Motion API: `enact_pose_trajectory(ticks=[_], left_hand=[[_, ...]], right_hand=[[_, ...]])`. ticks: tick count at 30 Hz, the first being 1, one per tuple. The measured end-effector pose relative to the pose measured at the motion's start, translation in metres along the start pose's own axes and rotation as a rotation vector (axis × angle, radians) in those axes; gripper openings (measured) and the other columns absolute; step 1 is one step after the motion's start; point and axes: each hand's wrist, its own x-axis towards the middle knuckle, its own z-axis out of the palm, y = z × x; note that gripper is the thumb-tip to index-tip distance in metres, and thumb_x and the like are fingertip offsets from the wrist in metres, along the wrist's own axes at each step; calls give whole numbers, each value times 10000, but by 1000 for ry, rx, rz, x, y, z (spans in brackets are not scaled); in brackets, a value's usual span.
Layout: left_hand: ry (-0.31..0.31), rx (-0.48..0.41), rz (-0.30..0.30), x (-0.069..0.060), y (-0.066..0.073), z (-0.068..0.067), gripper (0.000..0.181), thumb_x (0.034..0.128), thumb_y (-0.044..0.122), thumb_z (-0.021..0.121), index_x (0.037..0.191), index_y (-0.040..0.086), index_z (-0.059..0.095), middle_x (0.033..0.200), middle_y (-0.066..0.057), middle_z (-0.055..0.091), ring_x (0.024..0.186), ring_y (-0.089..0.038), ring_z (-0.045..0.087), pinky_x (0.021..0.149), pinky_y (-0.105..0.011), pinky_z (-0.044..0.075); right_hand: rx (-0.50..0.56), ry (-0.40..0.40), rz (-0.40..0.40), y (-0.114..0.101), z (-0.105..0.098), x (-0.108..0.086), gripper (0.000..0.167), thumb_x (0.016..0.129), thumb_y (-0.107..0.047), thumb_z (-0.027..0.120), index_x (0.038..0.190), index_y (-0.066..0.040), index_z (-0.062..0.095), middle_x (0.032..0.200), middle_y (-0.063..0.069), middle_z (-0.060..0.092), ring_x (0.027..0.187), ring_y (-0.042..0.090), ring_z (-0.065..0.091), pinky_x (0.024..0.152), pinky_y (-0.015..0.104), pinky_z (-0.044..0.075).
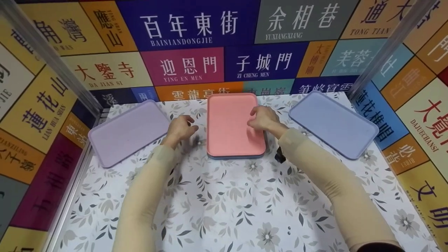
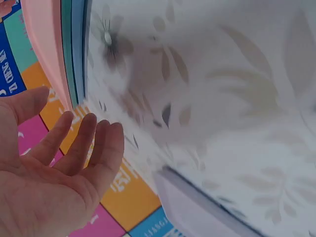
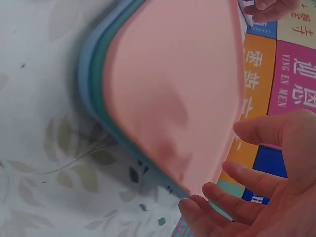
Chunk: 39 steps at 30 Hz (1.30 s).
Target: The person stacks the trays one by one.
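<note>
A stack of rectangular trays lies mid-table, a pink tray (image 1: 231, 126) on top. Beneath it, the right wrist view shows the edges of a green tray (image 3: 97, 81) and a blue tray (image 3: 85, 66). My left hand (image 1: 181, 130) hovers with loosely bent fingers between the stack and a pale purple tray (image 1: 127, 136), holding nothing. Over the stack's right side is my right hand (image 1: 264, 118), fingers spread and slightly bent; whether its fingertips touch the pink rim, I cannot tell. A periwinkle tray (image 1: 334, 126) lies at an angle on the right.
The table has a floral white cover (image 1: 217, 210). Upright panels with coloured Chinese signs (image 1: 189, 24) stand behind and on both sides, joined by metal posts (image 1: 381, 49). A small black object (image 1: 280, 155) shows by the right wrist.
</note>
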Motion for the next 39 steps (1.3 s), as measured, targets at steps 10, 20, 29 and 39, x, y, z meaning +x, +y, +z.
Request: enact_pose_trajectory(ticks=[10,20,29,39], left_hand=[[12,-32,-29,-7,-31,-31,480,982,320,752,1371,38,742,1374,-219,769,1281,-397,720,1141,-527,578],[46,-37,-153,-42,-49,-73,538,1016,256,746,1474,-15,663,1478,-277,698,1380,-455,650,1237,-587,515],[123,-78,-231,-66,-92,-113,539,978,193,786,1458,-30,680,1416,-298,739,1031,-333,823,798,-252,655],[185,-88,-331,-110,-144,-154,577,1001,185,760,1502,-70,632,1458,-373,682,818,-123,752,647,-148,568]], right_hand=[[62,-7,-70,-36,12,7,497,929,-297,787,1355,-42,763,1389,178,770,1314,380,700,1154,518,562],[340,-112,-33,-89,30,19,496,945,-243,861,1383,-40,751,1356,155,749,1109,244,685,1035,422,612],[626,-209,52,-144,62,27,450,927,-195,900,1354,-112,784,1376,134,752,1159,246,736,1017,454,679],[865,-324,52,-179,95,31,515,952,-127,887,1431,-45,715,1477,188,672,1429,386,664,1188,510,596]])
